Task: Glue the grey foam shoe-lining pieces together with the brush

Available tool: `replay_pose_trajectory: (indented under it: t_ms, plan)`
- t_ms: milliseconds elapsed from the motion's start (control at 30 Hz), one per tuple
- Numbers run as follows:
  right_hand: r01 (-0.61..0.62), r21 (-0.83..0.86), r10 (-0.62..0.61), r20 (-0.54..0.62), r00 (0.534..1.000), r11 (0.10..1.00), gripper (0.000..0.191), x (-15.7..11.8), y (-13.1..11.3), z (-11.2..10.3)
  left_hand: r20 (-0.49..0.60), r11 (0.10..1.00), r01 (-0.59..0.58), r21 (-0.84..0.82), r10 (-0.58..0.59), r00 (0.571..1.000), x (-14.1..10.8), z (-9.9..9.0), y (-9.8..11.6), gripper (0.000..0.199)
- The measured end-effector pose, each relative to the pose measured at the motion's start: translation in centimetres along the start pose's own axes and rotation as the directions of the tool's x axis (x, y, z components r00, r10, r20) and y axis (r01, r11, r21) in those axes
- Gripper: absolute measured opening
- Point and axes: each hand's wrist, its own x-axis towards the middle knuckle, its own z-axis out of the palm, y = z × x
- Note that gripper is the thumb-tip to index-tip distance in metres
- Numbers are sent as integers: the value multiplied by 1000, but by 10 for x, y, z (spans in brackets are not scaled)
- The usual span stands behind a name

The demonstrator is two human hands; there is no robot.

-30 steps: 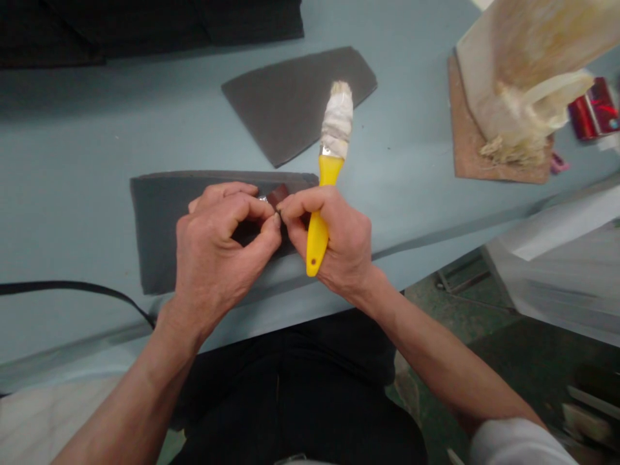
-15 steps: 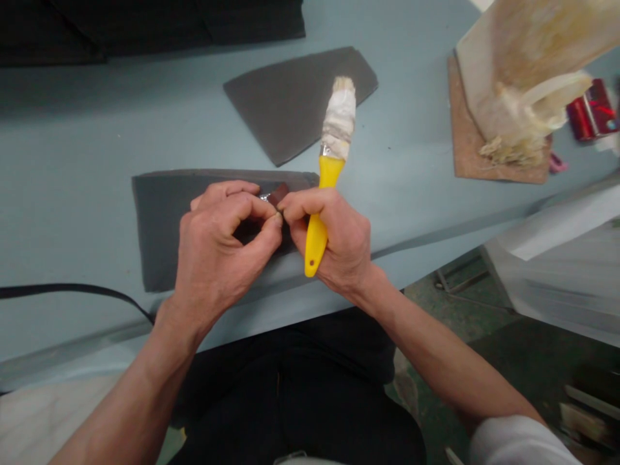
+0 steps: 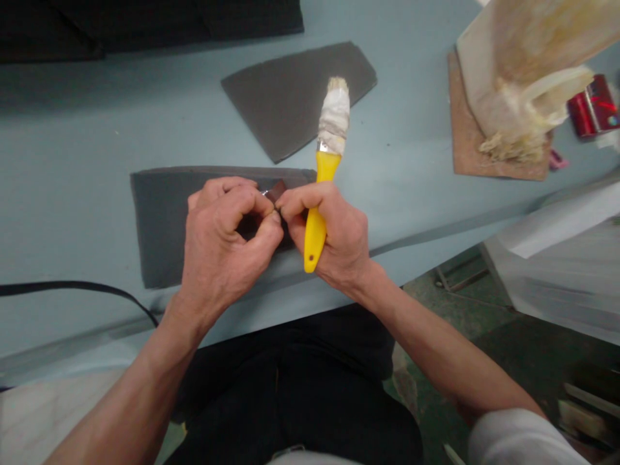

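Observation:
My right hand point(image 3: 334, 232) holds a yellow-handled paintbrush point(image 3: 327, 165), bristles up, its neck wrapped in white material. Thumb and index finger of that hand are pinched together, almost meeting the pinched fingertips of my left hand point(image 3: 225, 239). What lies between the two pinches is too small and hidden to make out. Just beyond the fingertips a small brown strip point(image 3: 276, 190) with a shiny metal bit shows, partly covered by my hands. Beneath them lies a dark grey sheet piece point(image 3: 162, 226), flat on the pale blue table point(image 3: 411, 206).
Another grey sheet piece point(image 3: 290, 97) lies farther back. At the right a glue-stained plastic jug point(image 3: 508, 71) stands on a brown board point(image 3: 462, 155), beside a red can point(image 3: 593, 106). Dark stacked material point(image 3: 194, 19) fills the back left. A black strap point(image 3: 72, 284) crosses the left side.
Both hands keep their pinch at nearly the same place. The brush has tilted and shifted very slightly left, and the whole view has moved a little.

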Motion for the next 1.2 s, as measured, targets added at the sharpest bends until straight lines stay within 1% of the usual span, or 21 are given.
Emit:
replay_pose_trajectory:
  t_ms: [100,200,400,667,933,1100,1200]
  plan:
    - [-17,49,18,-7,1000,999,10,1,0,-1,9,1000,0,-8,0,1000,0,1,0,10]
    - [-21,78,22,-14,1000,997,9,2,1,-1,-7,1000,16,-1,-16,1000,0,2,2,10]
    - [-51,27,51,4,999,998,7,0,2,0,-11,999,36,17,-36,999,1,3,4,12]
    - [47,85,-45,-19,999,995,14,4,4,1,-79,1000,-5,-28,3,997,1,8,1,11]
    - [40,16,-40,18,999,999,12,4,4,1,-57,999,45,-4,-45,997,2,8,5,11]
    - [55,-3,-55,15,998,998,14,4,4,1,-51,997,80,-1,-80,996,3,8,7,12]
    - [65,-3,-65,17,998,998,15,5,3,0,-70,997,74,1,-74,995,3,9,7,11]
